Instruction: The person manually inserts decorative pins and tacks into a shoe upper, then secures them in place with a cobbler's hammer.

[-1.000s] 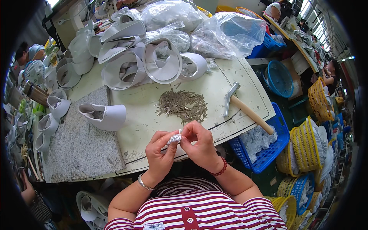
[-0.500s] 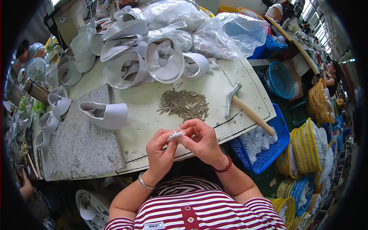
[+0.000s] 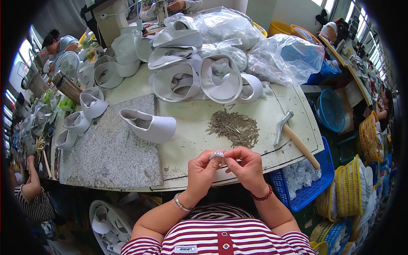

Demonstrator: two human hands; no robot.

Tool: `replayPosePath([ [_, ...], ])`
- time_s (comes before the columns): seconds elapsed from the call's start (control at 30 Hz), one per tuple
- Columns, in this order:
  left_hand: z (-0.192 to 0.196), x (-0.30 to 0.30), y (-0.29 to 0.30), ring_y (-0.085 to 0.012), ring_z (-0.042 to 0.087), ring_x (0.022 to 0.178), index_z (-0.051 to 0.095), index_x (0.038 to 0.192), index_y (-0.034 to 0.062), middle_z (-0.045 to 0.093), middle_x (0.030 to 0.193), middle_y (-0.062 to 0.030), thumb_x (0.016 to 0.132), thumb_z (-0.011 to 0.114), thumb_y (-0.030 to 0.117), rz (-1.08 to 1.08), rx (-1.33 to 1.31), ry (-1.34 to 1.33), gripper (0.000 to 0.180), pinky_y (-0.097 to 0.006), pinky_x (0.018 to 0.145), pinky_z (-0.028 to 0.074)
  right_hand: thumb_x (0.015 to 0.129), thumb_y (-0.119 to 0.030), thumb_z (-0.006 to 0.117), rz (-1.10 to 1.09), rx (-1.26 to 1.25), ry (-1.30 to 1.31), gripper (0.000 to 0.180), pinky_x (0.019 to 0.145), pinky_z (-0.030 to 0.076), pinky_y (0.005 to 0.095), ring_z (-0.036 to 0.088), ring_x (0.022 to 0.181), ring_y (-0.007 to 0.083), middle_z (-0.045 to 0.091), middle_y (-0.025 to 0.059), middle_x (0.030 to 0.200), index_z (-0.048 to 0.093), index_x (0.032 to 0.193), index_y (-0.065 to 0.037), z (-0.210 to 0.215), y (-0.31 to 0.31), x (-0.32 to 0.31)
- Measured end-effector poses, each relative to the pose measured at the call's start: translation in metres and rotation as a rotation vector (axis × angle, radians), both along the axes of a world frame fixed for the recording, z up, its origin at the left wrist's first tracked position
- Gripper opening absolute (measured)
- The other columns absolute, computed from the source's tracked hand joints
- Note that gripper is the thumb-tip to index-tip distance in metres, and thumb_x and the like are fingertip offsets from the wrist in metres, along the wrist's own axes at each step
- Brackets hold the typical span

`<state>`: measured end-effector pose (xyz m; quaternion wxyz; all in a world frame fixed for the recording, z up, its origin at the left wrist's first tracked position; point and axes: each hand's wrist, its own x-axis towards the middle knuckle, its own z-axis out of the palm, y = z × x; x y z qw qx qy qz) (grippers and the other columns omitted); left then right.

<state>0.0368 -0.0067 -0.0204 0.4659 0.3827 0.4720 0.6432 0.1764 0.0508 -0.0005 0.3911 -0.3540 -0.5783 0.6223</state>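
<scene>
A small silvery, braided-looking piece (image 3: 217, 154) is pinched between the fingers of my left hand (image 3: 200, 174) at the table's front edge. My right hand (image 3: 248, 169) closes its thumb and fingertips on the right end of the same piece. The fingers hide part of it. Just beyond my hands lies a heap of thin metal strips (image 3: 233, 129). A hammer (image 3: 302, 148) with a wooden handle rests to the right of the heap, its handle end over the edge. On the left, a white shoe upper (image 3: 158, 128) sits at the edge of a grey stone slab (image 3: 114, 148).
Stacked white uppers (image 3: 174, 83) and clear plastic bags (image 3: 284, 59) fill the table's back. Several small uppers (image 3: 77, 123) line the slab's left side. A blue basket (image 3: 314, 189) of white pieces stands below the right edge; a white basket (image 3: 95, 236) is below left. Other people work nearby.
The view has swung, so the table appears shifted right and lower. Both hands still hold the silvery piece, which is now turned and more covered by the fingers.
</scene>
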Motion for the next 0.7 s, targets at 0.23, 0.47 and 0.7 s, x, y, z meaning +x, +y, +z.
replayPosePath([
  [0.23, 0.010, -0.026, -0.003, -0.0145, 0.063, 0.082, 0.069, 0.114, 0.0027, 0.066, 0.093, -0.0078, 0.091, 0.067, 0.014, -0.027, -0.084, 0.283, 0.025, -0.026, 0.071, 0.050, 0.092, -0.005, 0.067, 0.109, -0.199, 0.108, 0.012, 0.062, 0.059, 0.0237, 0.064, 0.076, 0.0084, 0.068, 0.0055, 0.087, 0.066, 0.101, 0.003, -0.014, 0.011, -0.004],
  [0.47, 0.045, -0.097, -0.006, -0.0329, 0.052, 0.114, 0.052, 0.137, 0.0098, 0.057, 0.119, -0.0119, 0.068, 0.076, 0.010, 0.499, 0.025, 1.650, 0.073, -0.049, 0.107, 0.028, 0.095, -0.012, 0.064, 0.095, -0.223, 0.078, 0.015, 0.062, 0.057, 0.0225, 0.063, 0.075, 0.0082, 0.068, 0.0056, 0.089, 0.066, 0.101, 0.002, -0.013, 0.013, -0.002],
  [0.7, 0.048, -0.119, -0.001, -0.0280, 0.052, 0.114, 0.046, 0.142, 0.0081, 0.057, 0.119, -0.0134, 0.072, 0.069, 0.015, 0.370, 0.060, 1.483, 0.074, -0.046, 0.105, 0.028, 0.093, -0.005, 0.059, 0.119, -0.112, 0.097, 0.015, 0.063, 0.055, 0.0220, 0.063, 0.075, 0.0081, 0.068, 0.0055, 0.088, 0.066, 0.103, 0.004, -0.009, 0.003, -0.006],
])
